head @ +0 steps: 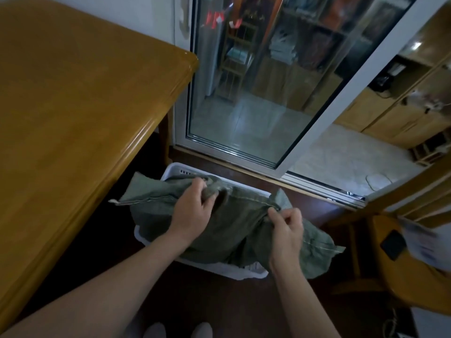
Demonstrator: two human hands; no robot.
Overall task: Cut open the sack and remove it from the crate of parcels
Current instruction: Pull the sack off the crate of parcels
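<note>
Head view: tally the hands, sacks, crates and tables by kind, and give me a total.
hands: 2 (left hand, right hand)
green sack: 1
white crate: 1
wooden table: 1
total: 5

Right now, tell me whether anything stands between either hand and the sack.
Nothing visible does. The left hand grips bunched cloth at the top seam of the sack, and the right hand pinches the same seam further along. The sack lies across the white crate, hiding what is inside.
</note>
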